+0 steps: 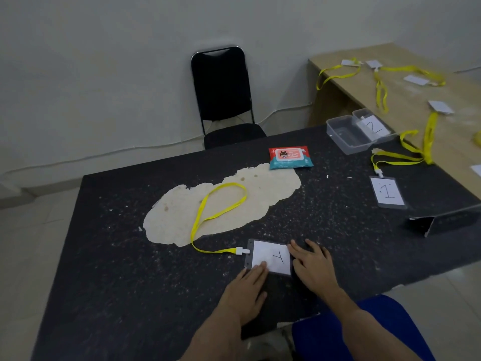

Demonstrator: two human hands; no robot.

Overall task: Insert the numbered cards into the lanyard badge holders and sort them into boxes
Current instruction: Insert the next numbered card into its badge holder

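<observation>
Head view shows the left hand [246, 287] lying flat, fingers straight, pressing the near left corner of a badge holder [281, 273] onto the desk [104, 256]. The right hand [313, 268] is also unclenched, its spread fingertips touching the holder's right edge where the numbered card [270, 256] sits. Neither hand grips anything. The card's numeral is turned sideways and could be a 4, though I cannot say for sure.

The holder lies near the desk's near edge, roughly mid-way along it, and its yellow lanyard [216, 250] loops off toward the desk's middle.

This looks like the end of the insertion step: the card seems almost wholly inside the sleeve, one hand pinning it while the other nudges the card home.

Next comes sorting. That calls for taking up the holder and carrying it to the far right corner, where two clear boxes stand side by side, an empty one [338, 142] and one holding a "2" badge [373, 126]. A finished "1" badge [387, 192] lies unsorted by the right edge.
</observation>
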